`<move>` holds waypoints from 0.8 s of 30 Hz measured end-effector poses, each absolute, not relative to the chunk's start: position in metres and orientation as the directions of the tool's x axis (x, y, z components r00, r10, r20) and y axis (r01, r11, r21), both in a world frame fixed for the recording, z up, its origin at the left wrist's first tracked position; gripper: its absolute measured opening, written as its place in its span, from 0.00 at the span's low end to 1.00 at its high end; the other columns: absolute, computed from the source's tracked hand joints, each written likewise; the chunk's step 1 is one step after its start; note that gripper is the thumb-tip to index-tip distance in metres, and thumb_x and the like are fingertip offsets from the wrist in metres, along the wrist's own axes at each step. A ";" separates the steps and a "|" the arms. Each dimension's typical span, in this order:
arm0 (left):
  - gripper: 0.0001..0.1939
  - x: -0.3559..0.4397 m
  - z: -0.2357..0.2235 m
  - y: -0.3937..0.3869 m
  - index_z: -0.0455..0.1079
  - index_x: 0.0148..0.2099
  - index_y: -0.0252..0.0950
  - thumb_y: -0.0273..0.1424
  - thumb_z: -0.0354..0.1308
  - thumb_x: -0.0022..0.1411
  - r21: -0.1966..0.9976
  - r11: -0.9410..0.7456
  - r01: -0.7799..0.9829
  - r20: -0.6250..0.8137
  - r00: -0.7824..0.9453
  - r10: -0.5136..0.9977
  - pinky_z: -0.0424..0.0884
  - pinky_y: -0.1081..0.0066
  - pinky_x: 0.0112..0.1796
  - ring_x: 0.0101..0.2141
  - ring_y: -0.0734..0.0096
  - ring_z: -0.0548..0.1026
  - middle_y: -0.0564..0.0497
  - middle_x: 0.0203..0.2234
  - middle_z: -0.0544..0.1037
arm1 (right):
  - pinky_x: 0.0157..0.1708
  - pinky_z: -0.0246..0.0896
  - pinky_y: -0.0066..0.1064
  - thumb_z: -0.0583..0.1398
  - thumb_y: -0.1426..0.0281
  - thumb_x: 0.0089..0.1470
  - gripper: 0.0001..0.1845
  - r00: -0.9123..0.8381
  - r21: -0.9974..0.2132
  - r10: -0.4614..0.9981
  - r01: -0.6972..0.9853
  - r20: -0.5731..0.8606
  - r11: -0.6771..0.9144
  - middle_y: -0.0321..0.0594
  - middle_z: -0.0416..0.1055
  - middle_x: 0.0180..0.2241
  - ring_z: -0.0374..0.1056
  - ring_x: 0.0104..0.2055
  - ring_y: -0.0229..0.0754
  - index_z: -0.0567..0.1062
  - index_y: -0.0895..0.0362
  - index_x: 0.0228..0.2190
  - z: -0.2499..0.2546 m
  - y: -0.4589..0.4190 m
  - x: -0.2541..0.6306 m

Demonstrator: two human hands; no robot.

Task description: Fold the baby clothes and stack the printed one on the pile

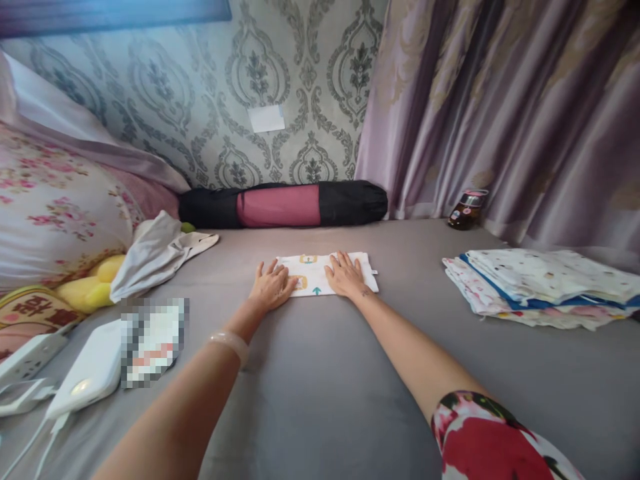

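Note:
A folded white cloth with yellow and teal prints lies flat on the grey bed sheet. A small white tag sticks out at its right edge. Over the cloth's left end rests my left hand, fingers spread and palm down. My right hand lies flat on the right part of the cloth, its fingers stretched away from me. Neither hand grips anything. Parts of the cloth are hidden beneath both hands.
On the right sits a stack of folded cloths, with a dark bottle behind it. A black and pink roll bag lies along the wall. To the left are a power strip, a white power bank with cables, and a grey cloth.

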State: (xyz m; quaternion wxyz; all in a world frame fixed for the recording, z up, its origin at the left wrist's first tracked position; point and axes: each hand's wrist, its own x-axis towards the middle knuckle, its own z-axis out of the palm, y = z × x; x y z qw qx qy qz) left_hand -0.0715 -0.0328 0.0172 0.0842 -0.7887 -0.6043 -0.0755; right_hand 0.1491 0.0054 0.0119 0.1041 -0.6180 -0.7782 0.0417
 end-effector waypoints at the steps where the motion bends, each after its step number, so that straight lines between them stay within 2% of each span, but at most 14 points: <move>1: 0.24 -0.069 0.021 -0.030 0.72 0.48 0.36 0.43 0.39 0.70 -0.069 -0.268 0.961 0.210 0.277 0.938 0.46 0.48 0.62 0.61 0.53 0.62 0.42 0.50 0.76 | 0.65 0.32 0.51 0.42 0.59 0.67 0.31 -0.219 -0.201 0.970 0.951 0.105 0.236 0.49 0.44 0.68 0.38 0.69 0.50 0.55 0.60 0.65 0.012 0.007 0.151; 4: 0.25 -0.060 0.031 -0.019 0.73 0.43 0.36 0.45 0.39 0.69 -0.103 -0.217 0.971 0.131 0.230 0.964 0.61 0.56 0.56 0.48 0.57 0.74 0.41 0.40 0.79 | 0.65 0.32 0.49 0.43 0.57 0.66 0.32 -0.282 -0.228 0.958 0.931 0.049 0.286 0.48 0.42 0.68 0.37 0.69 0.49 0.54 0.60 0.65 0.016 0.013 0.162; 7: 0.23 -0.048 0.035 -0.008 0.71 0.49 0.41 0.47 0.40 0.68 -0.073 -0.131 0.989 0.093 0.137 0.986 0.68 0.57 0.46 0.45 0.54 0.75 0.41 0.41 0.78 | 0.66 0.35 0.41 0.43 0.57 0.65 0.34 -0.389 -0.252 0.921 0.894 -0.025 0.371 0.48 0.42 0.68 0.38 0.69 0.46 0.53 0.62 0.65 0.021 0.020 0.180; 10: 0.27 -0.036 0.033 -0.002 0.67 0.56 0.39 0.48 0.41 0.67 -0.059 -0.107 0.992 0.089 0.112 0.990 0.67 0.54 0.44 0.46 0.48 0.74 0.36 0.44 0.76 | 0.66 0.35 0.35 0.43 0.58 0.65 0.34 -0.414 -0.230 0.910 0.884 0.023 0.408 0.50 0.42 0.68 0.39 0.69 0.45 0.53 0.66 0.65 0.019 0.020 0.192; 15: 0.34 -0.026 0.019 0.000 0.57 0.66 0.33 0.50 0.36 0.67 -0.057 -0.128 0.990 0.151 0.135 0.979 0.63 0.50 0.48 0.50 0.42 0.69 0.31 0.49 0.71 | 0.66 0.33 0.37 0.42 0.58 0.66 0.33 -0.395 -0.194 0.910 0.890 0.123 0.413 0.49 0.44 0.68 0.40 0.69 0.44 0.54 0.65 0.65 0.009 0.014 0.193; 21: 0.31 -0.028 0.012 -0.002 0.58 0.65 0.36 0.45 0.36 0.69 -0.101 -0.113 0.988 0.221 0.133 0.966 0.62 0.52 0.50 0.52 0.44 0.68 0.34 0.49 0.71 | 0.66 0.31 0.41 0.42 0.58 0.66 0.32 -0.385 -0.199 0.913 0.892 0.137 0.406 0.48 0.45 0.67 0.40 0.69 0.45 0.55 0.62 0.64 0.009 0.012 0.192; 24: 0.29 -0.031 0.010 -0.001 0.58 0.66 0.36 0.43 0.35 0.70 -0.083 -0.133 0.988 0.233 0.148 0.961 0.56 0.52 0.56 0.57 0.46 0.63 0.35 0.56 0.67 | 0.65 0.29 0.47 0.42 0.58 0.67 0.32 -0.288 -0.190 0.942 0.929 0.173 0.318 0.51 0.43 0.68 0.37 0.69 0.50 0.55 0.63 0.64 0.009 0.011 0.192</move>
